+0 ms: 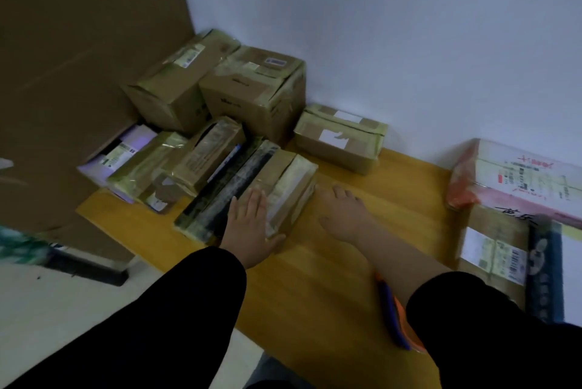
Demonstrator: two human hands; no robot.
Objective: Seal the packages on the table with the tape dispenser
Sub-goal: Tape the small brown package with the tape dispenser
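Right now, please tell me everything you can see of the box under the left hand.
The box is brown cardboard, banded with glossy clear tape, with a pale label on its top. It lies closed and flat on the wooden table, skewed, against a dark package. The left hand rests on it, fingers straight.

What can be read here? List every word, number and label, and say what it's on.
No text is legible.
Pink-and-white parcel: red print, blurred.
Brown box at right: barcode label, and black handwriting at its top edge, both unreadable.
Purple box: dark lettering, blurred.
Left rear box, right rear box: shipping labels, too small.
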